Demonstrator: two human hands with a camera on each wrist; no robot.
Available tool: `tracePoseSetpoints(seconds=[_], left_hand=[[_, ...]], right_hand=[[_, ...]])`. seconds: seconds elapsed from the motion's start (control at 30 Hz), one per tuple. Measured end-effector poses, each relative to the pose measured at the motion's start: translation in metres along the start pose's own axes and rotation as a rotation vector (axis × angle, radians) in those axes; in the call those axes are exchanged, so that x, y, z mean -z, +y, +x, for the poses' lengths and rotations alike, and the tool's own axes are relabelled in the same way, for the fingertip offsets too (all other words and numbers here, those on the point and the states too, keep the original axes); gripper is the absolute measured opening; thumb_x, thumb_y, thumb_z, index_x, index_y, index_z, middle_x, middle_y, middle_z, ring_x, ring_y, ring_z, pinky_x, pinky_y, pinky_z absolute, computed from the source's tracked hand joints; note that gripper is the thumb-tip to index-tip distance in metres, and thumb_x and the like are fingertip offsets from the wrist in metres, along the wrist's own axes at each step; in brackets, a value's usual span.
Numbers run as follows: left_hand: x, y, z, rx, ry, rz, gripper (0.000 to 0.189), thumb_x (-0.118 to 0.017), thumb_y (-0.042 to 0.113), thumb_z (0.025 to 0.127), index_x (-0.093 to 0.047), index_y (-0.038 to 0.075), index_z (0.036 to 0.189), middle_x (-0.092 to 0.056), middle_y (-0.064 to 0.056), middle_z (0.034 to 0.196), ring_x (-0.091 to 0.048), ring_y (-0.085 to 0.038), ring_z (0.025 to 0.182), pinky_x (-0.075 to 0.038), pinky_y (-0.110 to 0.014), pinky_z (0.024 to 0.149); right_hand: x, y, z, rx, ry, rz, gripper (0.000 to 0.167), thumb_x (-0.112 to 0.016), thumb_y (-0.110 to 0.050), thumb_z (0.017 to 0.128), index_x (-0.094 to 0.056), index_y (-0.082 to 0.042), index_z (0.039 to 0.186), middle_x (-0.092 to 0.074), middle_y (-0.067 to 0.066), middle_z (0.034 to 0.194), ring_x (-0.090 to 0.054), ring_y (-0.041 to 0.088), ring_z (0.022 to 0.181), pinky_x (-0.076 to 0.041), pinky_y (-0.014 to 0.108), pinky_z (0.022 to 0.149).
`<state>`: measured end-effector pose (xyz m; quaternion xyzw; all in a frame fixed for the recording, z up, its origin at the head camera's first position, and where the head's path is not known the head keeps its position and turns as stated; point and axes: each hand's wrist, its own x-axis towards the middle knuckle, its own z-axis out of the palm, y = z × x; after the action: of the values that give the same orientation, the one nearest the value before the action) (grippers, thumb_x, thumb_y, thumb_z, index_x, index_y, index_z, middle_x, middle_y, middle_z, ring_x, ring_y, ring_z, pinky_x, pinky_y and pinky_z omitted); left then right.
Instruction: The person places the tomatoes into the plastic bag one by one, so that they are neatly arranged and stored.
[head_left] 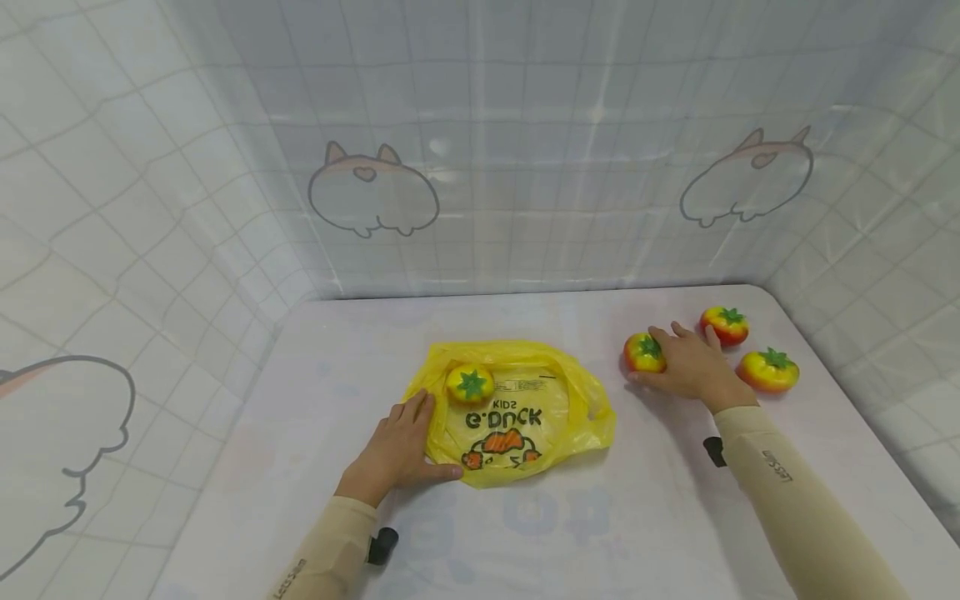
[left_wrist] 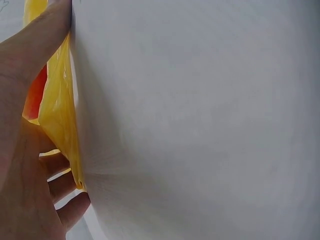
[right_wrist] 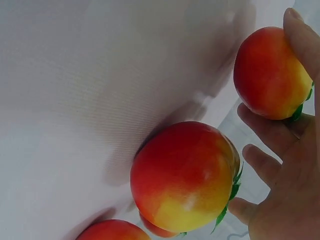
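My left hand (head_left: 401, 446) rests at the left edge of a yellow plastic bag (head_left: 588, 429), thumb and fingers spread along its rim. Near those fingers a toy tomato (head_left: 470, 384), yellow with a green leafy top, lies on the bag. In the left wrist view the bag's crinkled side (left_wrist: 62, 110) runs between thumb and fingers. On the right, my right hand (head_left: 690, 367) holds a red-and-yellow toy tomato (head_left: 643, 353) between thumb and forefinger. Right beside its other fingers, in the right wrist view, is a bigger-looking toy tomato (right_wrist: 182, 175).
Two toy tomatoes, one farther back (head_left: 724, 326) and one nearer (head_left: 768, 371), sit at the table's right side. The white-covered table (head_left: 322, 367) meets a grid-patterned curtain (head_left: 525, 208) at the back, and similar curtains hang at both sides.
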<state>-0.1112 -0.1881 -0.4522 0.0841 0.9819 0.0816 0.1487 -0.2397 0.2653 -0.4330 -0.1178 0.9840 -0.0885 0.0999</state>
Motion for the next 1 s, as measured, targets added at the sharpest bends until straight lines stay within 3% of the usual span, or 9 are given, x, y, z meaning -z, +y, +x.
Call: tracePoseSetpoints(seconds=[1.0], left_hand=[[0.006,0.003,-0.003,0.006,-0.015,-0.002,0.133,-0.071,0.083,0.072,-0.021,-0.001,0.162,-0.019,-0.022,0.169,-0.028,-0.044,0.148,-0.035,-0.061,0.116]], right_hand=[[0.015,-0.031,0.004,0.007,0.017,0.038,0.102,-0.068,-0.070,0.086,-0.037,-0.003,0.158,-0.046,0.028,0.154,-0.024,0.049,0.150,0.003,0.073,0.119]])
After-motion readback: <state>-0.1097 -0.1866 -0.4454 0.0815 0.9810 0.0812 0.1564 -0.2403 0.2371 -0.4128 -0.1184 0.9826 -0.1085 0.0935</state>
